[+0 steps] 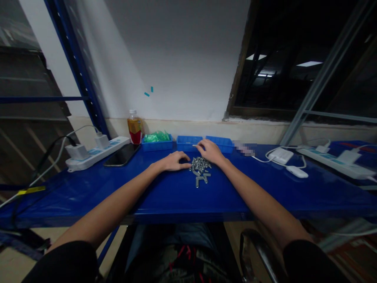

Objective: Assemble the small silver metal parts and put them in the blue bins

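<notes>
A heap of small grey metal parts [200, 165] lies on the blue table, with a few longer pieces at its near side. At the heap's left edge is my left hand [174, 161], its thumb and fingers apart and nothing visible between them. My right hand [211, 151] reaches over the far side of the heap to the front of the middle blue bin [182, 147]. Its fingertips are pinched on a small pale metal piece [194, 145], whose exact shape is too small to tell. Another thin piece shows inside that bin.
A blue bin [156, 146] with green plastic bags [157, 136] and another blue bin [225, 145] flank the middle one. A drink bottle [134, 127], phone [122, 155] and power strip [96, 153] stand left. Chargers [280, 156], cables and another strip [335, 162] lie right.
</notes>
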Demonstrator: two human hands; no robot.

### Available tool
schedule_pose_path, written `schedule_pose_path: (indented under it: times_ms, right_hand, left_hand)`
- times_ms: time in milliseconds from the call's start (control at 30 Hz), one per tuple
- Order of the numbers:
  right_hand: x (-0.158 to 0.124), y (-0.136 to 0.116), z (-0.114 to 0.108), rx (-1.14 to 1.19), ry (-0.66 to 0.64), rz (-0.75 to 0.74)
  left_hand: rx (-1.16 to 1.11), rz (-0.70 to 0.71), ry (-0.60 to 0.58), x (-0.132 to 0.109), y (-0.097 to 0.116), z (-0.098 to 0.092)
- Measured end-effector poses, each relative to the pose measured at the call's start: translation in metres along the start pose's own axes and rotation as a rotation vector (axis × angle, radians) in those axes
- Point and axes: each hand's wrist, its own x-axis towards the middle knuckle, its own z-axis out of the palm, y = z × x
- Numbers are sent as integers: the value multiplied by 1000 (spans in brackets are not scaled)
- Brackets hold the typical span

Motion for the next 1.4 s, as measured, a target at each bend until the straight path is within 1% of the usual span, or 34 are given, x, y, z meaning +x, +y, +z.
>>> schedule_pose_path:
  times_ms: [100, 200, 333, 467, 533, 600, 667, 733, 767, 833, 900, 1000, 1133, 1200, 1267, 1400]
  right_hand:
    - [5, 20, 5, -83, 76, 158]
    - [6, 32, 10, -137, 116, 242]
    - [9, 34, 15, -116, 169, 234]
    - [17, 34, 16, 20, 225, 181]
    - [19, 36, 17, 57, 204, 178]
    - [18, 37, 17, 38, 173, 181]
    - [14, 33, 15, 12, 171, 159]
    - [8, 23, 11, 41, 161, 78]
    - [5, 17, 8, 79, 136, 22]
    - [-1, 3, 4, 163, 42, -101]
    - [-5, -8, 2, 223, -48, -186]
    - [-7, -17, 3, 269, -87, -211]
    - [-7, -19, 4, 353, -102, -172]
    - [-7, -20, 5, 385, -101, -122]
    - [-7, -22, 5, 384, -93, -77]
    - [-7, -24, 7, 310, -91, -48]
  left_hand:
    - [68, 29, -56, -4, 0, -2]
    - [114, 48, -64, -3, 0, -1]
    - [127, 89, -10, 1, -1, 2]
    - [46, 19, 47, 3, -1, 5]
    - [4, -12, 85, 4, -1, 6]
    - [-47, -30, 133, 5, -1, 8]
    - [-130, -61, 177, 6, -3, 9]
    - [-249, -98, 212, 7, -6, 9]
    - [-318, -110, 230, 8, -8, 9]
    - [-453, -111, 268, 8, -12, 9]
    - [-561, -101, 295, 9, -15, 8]
    - [-660, -87, 269, 9, -16, 6]
    - [-725, -86, 208, 8, -14, 5]
    - [-723, -92, 199, 8, -13, 5]
    - [-652, -97, 210, 7, -11, 5]
    - [-313, -88, 282, 4, -4, 2]
